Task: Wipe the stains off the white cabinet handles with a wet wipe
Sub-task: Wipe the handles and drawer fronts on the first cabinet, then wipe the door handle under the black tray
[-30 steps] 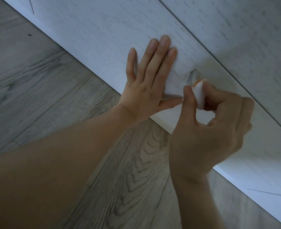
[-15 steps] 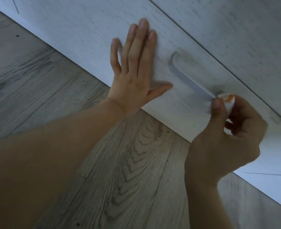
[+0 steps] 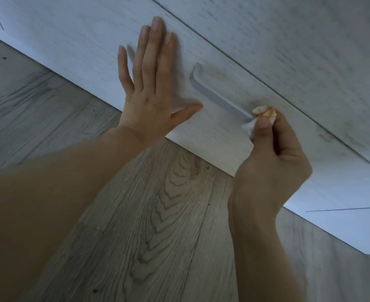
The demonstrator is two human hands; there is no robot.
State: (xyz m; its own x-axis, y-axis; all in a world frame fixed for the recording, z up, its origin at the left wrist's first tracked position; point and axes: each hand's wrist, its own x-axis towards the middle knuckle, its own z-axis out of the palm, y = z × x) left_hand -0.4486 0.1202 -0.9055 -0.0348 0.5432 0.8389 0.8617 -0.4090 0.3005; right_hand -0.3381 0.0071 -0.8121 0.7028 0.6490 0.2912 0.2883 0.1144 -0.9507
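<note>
Between hands, on white wood-grain cabinet drawer front (image 3: 88, 51), sits long white bar handle (image 3: 219, 98). Left hand (image 3: 149, 92) spread flat, fingers straight, pressed against panel, likely bracing drawer against rubbing. Right hand (image 3: 273, 153) pinches crumpled white wet wipe with orange stain (image 3: 261, 117) between thumb and fingers, pressed to handle's end nearest it. Handle's long axis runs diagonally, from beside left thumb down toward right fingertips. Grey wood-plank floor (image 3: 158, 214) below wrists.
</note>
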